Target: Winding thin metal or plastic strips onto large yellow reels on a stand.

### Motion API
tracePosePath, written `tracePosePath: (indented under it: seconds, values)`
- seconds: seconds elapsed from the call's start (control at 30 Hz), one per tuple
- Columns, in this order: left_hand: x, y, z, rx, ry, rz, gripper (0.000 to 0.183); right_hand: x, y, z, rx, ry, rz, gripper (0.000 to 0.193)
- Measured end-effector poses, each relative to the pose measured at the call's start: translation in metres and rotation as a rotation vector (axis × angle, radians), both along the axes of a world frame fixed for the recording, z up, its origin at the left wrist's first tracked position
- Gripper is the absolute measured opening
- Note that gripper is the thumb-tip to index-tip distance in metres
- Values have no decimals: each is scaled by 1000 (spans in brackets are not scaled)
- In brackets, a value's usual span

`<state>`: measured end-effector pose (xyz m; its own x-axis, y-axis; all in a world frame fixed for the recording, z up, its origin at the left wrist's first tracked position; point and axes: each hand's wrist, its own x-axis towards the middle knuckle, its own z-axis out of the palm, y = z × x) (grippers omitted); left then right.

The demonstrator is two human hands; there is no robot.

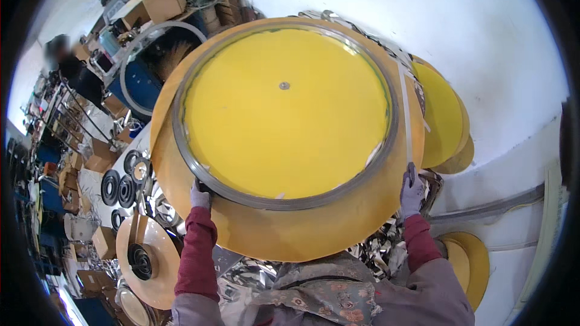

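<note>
A large round yellow disc (284,139) with a small metal hub at its middle lies before me. A grey metal ring (278,203) runs around it, on top of a wider orange disc (290,235). My left hand (201,196), in a pale glove with dark fingertips, is closed on the ring's near left edge. At the orange disc's right side my right hand (412,194), gloved the same way, pinches a narrow grey metal strip (407,115). This strip stretches away from my fingers along the disc's right side toward the far edge.
Shiny metal scraps (380,244) lie under the discs' near edge. To the right, more yellow discs (441,115) lean by the white wall. An orange disc with a black coil (142,261) stands at lower left. A person (78,75) is at far left, among cardboard boxes (164,0).
</note>
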<state>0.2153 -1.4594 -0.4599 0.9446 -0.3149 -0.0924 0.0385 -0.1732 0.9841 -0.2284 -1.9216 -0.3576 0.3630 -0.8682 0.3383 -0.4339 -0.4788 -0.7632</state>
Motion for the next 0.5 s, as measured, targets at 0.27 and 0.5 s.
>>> tracePosePath:
  seconds: [0.27, 0.5]
  values:
    - [-137, -68, 54, -26, 183, -26, 76, -25, -33, 5, -33, 354, -98, 37]
    - [-214, -116, 15, -14, -59, 229, 63, -5, -35, 6, 55, 326, 9, 39]
